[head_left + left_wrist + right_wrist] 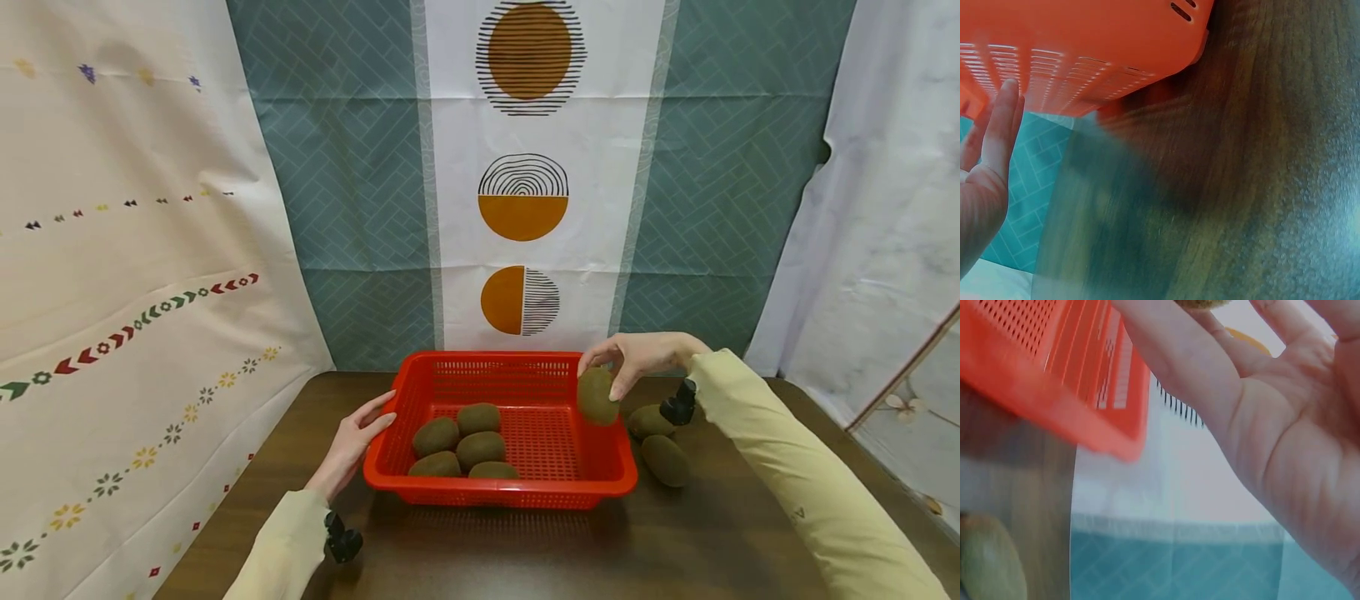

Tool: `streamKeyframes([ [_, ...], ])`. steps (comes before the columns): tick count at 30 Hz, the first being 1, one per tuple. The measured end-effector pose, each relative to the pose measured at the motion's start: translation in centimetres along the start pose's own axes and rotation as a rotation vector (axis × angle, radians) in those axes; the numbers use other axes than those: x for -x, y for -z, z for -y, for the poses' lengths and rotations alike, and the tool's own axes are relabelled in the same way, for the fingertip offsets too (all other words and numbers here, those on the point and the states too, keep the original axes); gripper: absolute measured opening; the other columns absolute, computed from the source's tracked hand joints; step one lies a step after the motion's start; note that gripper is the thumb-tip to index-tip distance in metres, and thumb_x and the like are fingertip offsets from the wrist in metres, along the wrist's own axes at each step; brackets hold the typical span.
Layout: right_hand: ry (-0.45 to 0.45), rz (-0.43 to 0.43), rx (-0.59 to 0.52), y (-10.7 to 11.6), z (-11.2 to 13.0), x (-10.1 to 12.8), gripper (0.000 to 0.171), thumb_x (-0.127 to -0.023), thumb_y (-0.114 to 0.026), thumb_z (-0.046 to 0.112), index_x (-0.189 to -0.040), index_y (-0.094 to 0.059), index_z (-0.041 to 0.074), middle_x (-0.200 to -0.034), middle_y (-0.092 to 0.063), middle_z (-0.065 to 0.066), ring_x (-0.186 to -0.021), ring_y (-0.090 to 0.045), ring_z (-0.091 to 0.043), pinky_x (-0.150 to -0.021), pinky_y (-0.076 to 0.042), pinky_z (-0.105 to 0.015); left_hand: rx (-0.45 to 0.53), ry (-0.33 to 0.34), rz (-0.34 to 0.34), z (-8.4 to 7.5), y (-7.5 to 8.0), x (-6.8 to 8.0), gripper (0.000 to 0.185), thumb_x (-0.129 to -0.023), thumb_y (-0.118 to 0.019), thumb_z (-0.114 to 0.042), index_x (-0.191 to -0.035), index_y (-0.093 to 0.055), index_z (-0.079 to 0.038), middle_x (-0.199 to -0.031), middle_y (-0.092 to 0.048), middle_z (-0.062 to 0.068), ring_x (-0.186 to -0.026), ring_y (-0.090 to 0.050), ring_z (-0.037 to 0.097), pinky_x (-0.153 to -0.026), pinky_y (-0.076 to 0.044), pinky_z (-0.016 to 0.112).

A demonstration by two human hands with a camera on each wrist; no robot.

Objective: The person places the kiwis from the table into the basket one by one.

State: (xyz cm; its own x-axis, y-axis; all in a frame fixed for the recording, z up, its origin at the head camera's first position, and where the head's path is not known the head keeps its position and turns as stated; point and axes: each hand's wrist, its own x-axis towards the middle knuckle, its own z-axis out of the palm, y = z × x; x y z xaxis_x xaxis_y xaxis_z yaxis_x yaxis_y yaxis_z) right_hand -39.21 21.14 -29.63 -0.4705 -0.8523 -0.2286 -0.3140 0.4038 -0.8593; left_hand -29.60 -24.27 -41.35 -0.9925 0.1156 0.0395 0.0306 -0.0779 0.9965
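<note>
A red plastic basket with slotted walls stands on the table, several brown kiwis grouped in its left part. My left hand rests against the basket's left side, fingers fairly straight at the rim; the left wrist view shows its fingertips on the slotted outer wall. Over the basket's right rim, my right hand pinches a kiwi between thumb and fingers. Only a sliver of that kiwi shows at the top of the right wrist view.
Outside the basket on the right lie two kiwis, one partly behind the wrist camera and one nearer the front. The dark wooden table backs onto a hanging cloth with patterned cloths at both sides.
</note>
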Motion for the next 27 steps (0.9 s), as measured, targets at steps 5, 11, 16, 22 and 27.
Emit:
streamKeyframes([
  [5, -0.039, 0.023, -0.005, -0.7, 0.6, -2.7, 0.047, -0.074, -0.074, 0.006, -0.117, -0.055, 0.007, -0.130, -0.040, -0.015, -0.115, -0.038, -0.031, -0.078, -0.047, -0.046, -0.005, -0.004, -0.001, 0.0, 0.0, 0.0, 0.050, -0.089, -0.058, -0.013, -0.136, -0.040, -0.008, -0.130, -0.043, 0.021, -0.106, -0.051, 0.037, -0.078, -0.047, 0.043],
  [11, -0.056, 0.052, 0.013, -1.7, 0.0, -5.4, 0.045, -0.074, -0.074, 0.008, -0.115, -0.056, 0.007, -0.124, -0.047, -0.010, -0.115, -0.038, -0.026, -0.079, -0.047, -0.043, -0.009, -0.009, 0.004, 0.0, 0.0, 0.0, 0.051, -0.089, -0.058, -0.014, -0.136, -0.040, -0.007, -0.130, -0.043, 0.021, -0.105, -0.052, 0.036, -0.078, -0.047, 0.043],
  [16, -0.090, 0.084, -0.069, -2.7, -0.7, -7.3, 0.045, -0.073, -0.074, 0.003, -0.115, -0.057, 0.005, -0.116, -0.051, -0.014, -0.099, -0.050, -0.029, -0.077, -0.048, -0.045, -0.004, -0.008, 0.011, 0.2, 0.1, 0.0, 0.051, -0.089, -0.058, -0.015, -0.137, -0.039, -0.008, -0.130, -0.043, 0.021, -0.106, -0.052, 0.036, -0.079, -0.047, 0.043],
  [22, -0.109, 0.179, -0.133, -3.7, -1.6, -9.3, 0.044, -0.077, -0.069, 0.000, -0.118, -0.054, 0.000, -0.113, -0.051, -0.018, -0.091, -0.054, -0.029, -0.078, -0.048, -0.046, 0.000, -0.012, 0.017, 0.3, 0.1, -0.2, 0.052, -0.090, -0.058, -0.015, -0.137, -0.039, -0.008, -0.131, -0.043, 0.020, -0.107, -0.051, 0.036, -0.079, -0.047, 0.043],
  [27, -0.174, 0.222, -0.159, -4.6, -2.4, -10.5, 0.041, -0.077, -0.068, -0.003, -0.116, -0.056, 0.002, -0.123, -0.043, -0.016, -0.096, -0.054, -0.031, -0.078, -0.048, -0.046, -0.005, -0.012, 0.013, 0.3, 0.2, -0.3, 0.051, -0.090, -0.058, -0.014, -0.137, -0.039, -0.008, -0.131, -0.043, 0.020, -0.106, -0.051, 0.036, -0.079, -0.047, 0.042],
])
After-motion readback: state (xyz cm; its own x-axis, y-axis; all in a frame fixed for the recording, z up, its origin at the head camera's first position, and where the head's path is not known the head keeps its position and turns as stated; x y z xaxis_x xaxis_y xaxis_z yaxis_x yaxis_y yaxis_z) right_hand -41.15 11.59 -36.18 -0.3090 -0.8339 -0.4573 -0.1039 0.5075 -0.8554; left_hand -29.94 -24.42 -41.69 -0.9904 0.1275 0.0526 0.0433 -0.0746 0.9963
